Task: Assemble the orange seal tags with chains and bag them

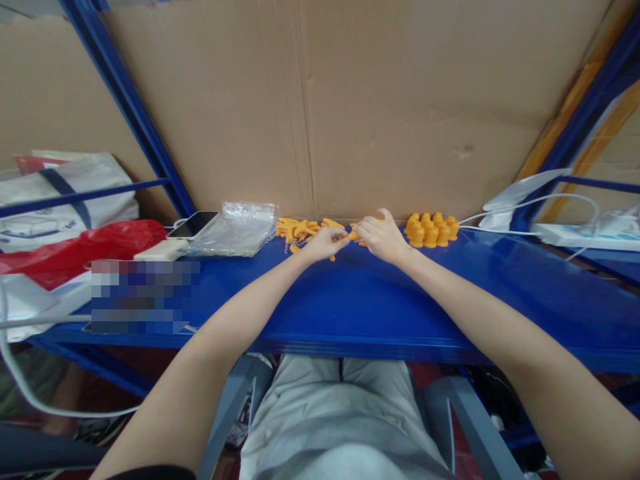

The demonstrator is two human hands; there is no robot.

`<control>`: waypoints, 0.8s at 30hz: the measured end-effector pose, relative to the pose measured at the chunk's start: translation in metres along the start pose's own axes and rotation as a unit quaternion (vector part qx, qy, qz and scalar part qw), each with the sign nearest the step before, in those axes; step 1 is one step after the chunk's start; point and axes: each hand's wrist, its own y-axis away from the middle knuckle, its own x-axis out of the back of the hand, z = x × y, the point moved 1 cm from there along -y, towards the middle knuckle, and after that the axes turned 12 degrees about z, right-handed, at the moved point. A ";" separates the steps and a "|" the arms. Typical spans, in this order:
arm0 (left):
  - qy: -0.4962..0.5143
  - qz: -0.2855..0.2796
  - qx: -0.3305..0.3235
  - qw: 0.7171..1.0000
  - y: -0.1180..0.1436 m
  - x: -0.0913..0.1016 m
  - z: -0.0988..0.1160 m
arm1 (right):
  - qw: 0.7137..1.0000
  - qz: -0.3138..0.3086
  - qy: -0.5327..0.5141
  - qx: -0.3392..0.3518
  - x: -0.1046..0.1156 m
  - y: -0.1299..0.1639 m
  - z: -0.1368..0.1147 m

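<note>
Above the blue shelf top (340,307), my left hand (326,244) and my right hand (379,235) meet on a small orange piece (353,235). Fingers of both hands pinch it, and they cover most of its shape. Just behind and left of my left hand lies a heap of orange pieces with metal chains (295,230). To the right of my right hand, several orange bell-shaped pieces (433,231) stand upright in close rows.
Clear plastic bags (235,230), a phone (196,225) and a white box (161,250) lie at the left. Beyond them are a red bag (115,241) and a white cloth bag (90,193). A power strip (590,235) sits far right. Cardboard (350,100) walls the back.
</note>
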 end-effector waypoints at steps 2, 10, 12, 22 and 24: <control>0.028 -0.014 0.030 0.999 0.000 0.001 0.001 | 1.000 0.006 -0.007 0.000 0.000 0.000 0.000; 0.086 -0.066 0.111 0.988 0.000 0.005 0.005 | 1.000 0.025 0.005 0.012 -0.003 0.001 -0.001; 0.085 -0.070 0.117 0.987 -0.001 0.006 0.006 | 1.000 0.027 0.000 0.011 -0.003 0.001 -0.001; -0.196 0.046 -0.013 0.979 0.009 -0.013 0.016 | 1.000 0.010 -0.028 -0.006 -0.006 0.007 0.004; -0.282 0.063 -0.078 0.954 0.013 -0.014 0.020 | 0.999 0.009 -0.037 -0.009 -0.006 0.008 0.003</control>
